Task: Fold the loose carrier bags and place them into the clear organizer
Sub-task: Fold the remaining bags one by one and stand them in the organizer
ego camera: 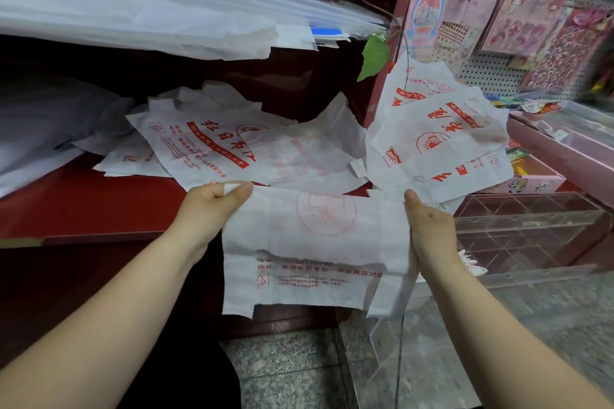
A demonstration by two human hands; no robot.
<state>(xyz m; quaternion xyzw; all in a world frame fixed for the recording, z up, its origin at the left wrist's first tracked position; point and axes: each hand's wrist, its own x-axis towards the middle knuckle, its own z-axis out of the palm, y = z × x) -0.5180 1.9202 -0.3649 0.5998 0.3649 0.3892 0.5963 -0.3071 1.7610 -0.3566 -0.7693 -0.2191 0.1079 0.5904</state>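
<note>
In the lower middle of the frame, one white carrier bag (315, 242) with red print is stretched between two hands and looks folded over once. The left hand (212, 209) pinches its upper left corner between thumb and fingers. The right hand (428, 226) grips its right edge, thumb in front, fingers behind.

Above them lie two heaps of loose bags: one heap (212, 143) on the red shelf (99, 206) in the middle, one heap (442, 136) to the right. How many bags each has, I cannot count.

One clear organizer (531, 219) with compartments stands at middle right, just beside the right hand. Two green leaves (373, 56) hang at upper middle.
</note>
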